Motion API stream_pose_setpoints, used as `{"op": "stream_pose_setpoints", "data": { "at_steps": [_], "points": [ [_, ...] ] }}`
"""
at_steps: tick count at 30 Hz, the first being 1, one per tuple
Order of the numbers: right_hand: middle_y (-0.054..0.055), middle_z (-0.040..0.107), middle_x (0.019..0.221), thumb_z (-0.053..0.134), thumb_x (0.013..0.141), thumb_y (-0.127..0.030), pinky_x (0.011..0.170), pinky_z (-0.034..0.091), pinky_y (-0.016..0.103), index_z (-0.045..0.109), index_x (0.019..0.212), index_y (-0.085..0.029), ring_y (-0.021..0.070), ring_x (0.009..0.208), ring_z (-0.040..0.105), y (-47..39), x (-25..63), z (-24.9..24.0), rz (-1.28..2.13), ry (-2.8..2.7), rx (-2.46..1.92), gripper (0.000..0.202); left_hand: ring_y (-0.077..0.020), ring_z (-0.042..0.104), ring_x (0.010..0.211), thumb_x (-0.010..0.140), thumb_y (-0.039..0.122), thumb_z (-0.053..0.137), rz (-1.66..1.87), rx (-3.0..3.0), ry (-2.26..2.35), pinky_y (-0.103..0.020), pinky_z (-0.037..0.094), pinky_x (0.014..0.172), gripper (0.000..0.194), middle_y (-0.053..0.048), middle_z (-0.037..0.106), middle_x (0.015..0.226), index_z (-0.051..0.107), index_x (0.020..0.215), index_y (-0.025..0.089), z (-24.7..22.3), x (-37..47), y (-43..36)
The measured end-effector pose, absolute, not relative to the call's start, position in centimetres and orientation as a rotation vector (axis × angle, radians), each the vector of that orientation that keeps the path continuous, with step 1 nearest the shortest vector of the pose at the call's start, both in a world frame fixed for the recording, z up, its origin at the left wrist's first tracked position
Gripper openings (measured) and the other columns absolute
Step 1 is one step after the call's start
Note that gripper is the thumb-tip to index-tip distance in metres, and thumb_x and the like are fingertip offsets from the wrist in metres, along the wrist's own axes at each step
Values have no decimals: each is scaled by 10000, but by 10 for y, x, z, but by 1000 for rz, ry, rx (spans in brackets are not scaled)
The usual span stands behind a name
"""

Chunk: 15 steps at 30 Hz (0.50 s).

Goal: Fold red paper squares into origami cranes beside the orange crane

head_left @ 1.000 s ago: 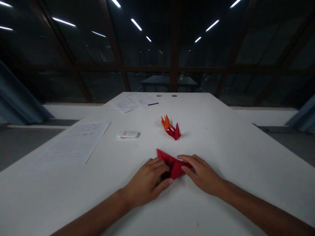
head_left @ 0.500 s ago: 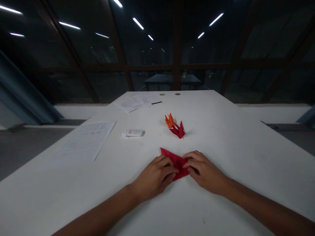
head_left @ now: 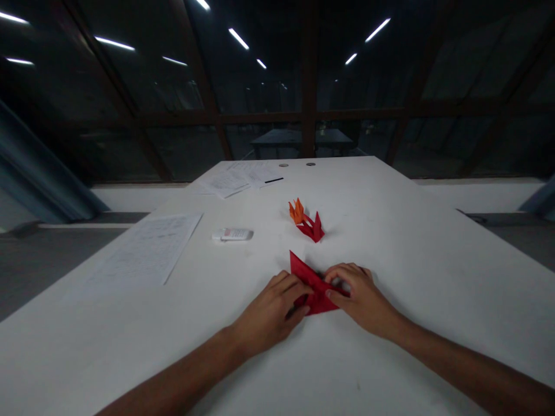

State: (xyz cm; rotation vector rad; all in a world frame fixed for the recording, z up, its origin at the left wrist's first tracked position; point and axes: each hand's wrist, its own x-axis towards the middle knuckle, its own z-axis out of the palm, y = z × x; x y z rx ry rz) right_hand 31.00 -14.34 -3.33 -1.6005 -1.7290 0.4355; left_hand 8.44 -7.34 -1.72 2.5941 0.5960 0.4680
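A folded sheet of red origami paper (head_left: 318, 294) lies on the white table between my hands, one pointed corner standing up toward the upper left. My left hand (head_left: 277, 306) grips its left side, with the thumb at the lower edge and the fingers over the top. On the right side, my right hand (head_left: 358, 297) pinches the paper, thumb in front and fingers behind. Just beyond sit an orange folded-paper piece (head_left: 297, 212) and a red folded-paper piece (head_left: 313, 229), touching each other.
To the left lies a white container with printed text (head_left: 233, 234), near a printed sheet (head_left: 145, 248). More papers (head_left: 236, 178) and a thin black stick (head_left: 274, 180) rest at the far left of the table (head_left: 411, 260). Two round discs (head_left: 311, 164) sit near the far edge.
The red paper's upper-left corner has lifted, and its right part has shifted rightward. My right hand has moved slightly right, its thumb now against the paper's front. The view has shifted a little.
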Motion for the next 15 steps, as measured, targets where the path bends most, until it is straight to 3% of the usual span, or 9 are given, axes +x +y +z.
{"op": "stream_pose_setpoints", "data": {
  "at_steps": [5,10,15],
  "points": [
    [-22,654,784,577,870,-180,685,478,294,607,845,-223,164,712,602,-149,297,-28,707,-1472,-1481,57,-228,574,931,916,182,593,542,2517,832,-375,413,869,125,-32,673,925,655,1017,221,-15,88,-75],
    [22,690,907,582,886,-182,783,511,347,647,888,-237,210,859,637,-159,282,-27,561,-1472,-1434,85,-192,632,826,975,342,549,590,2100,840,-312,459,780,149,-18,702,900,618,1027,220,-8,95,-83],
    [53,688,1055,600,880,-190,878,520,407,628,1060,-252,240,980,641,-171,274,-25,487,-1575,-1376,192,-204,651,955,982,418,549,691,1757,701,-312,487,852,265,-66,701,1058,541,1137,203,-3,98,-90]
  ]
}}
